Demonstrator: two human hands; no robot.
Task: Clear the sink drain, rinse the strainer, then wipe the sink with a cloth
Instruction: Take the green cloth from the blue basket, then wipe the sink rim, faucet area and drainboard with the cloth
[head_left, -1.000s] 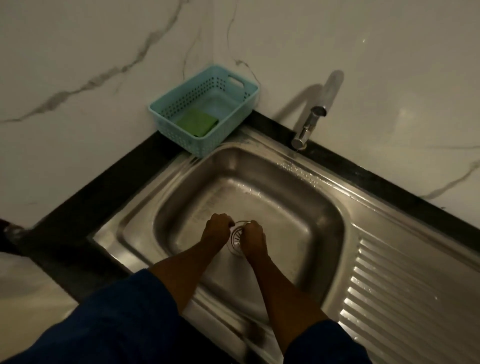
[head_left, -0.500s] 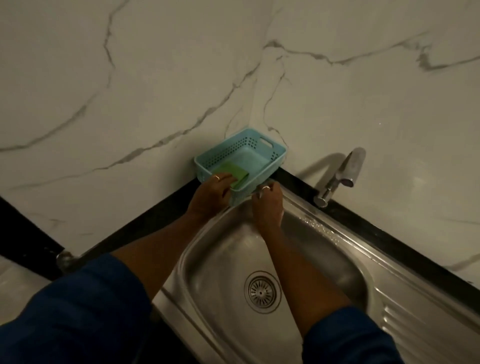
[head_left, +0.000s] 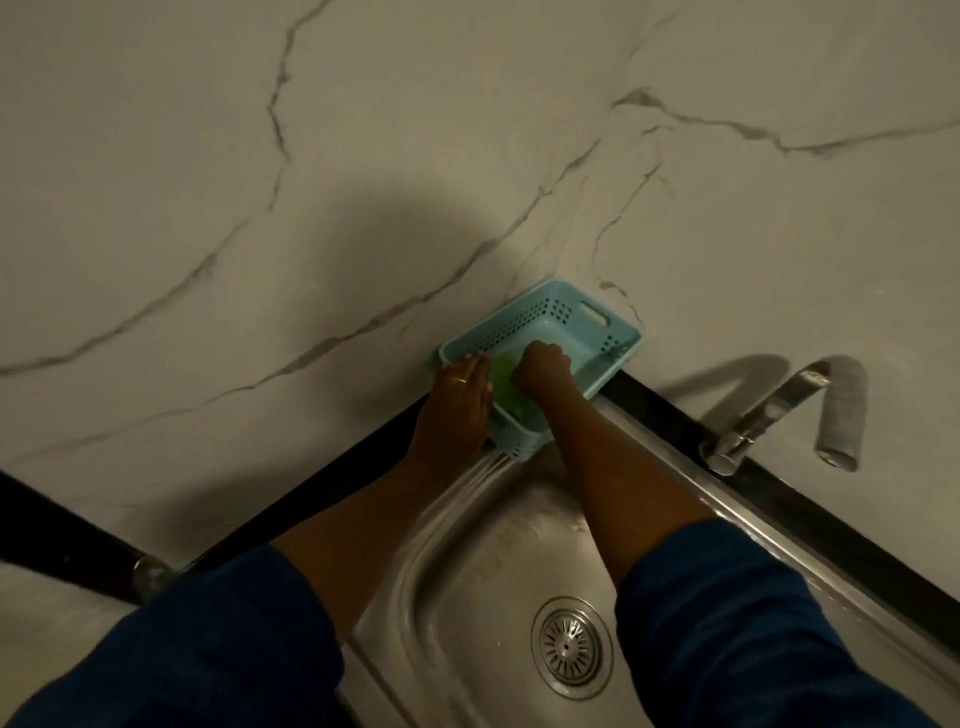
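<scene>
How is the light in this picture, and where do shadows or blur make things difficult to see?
Head view: dim, yellowish light; a broad soft shadow lies on the marble wall above the basket; the tap casts its own shadow on the wall behind; the sleeves are almost black; the green cloth under the right hand is smeared; the sink gives only faint reflections; straight edges bend from the wide lens.

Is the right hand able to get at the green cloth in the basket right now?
Probably yes: the right hand is already inside the open-topped basket, closed over the green cloth; the left hand rests on the rim beside it.
</scene>
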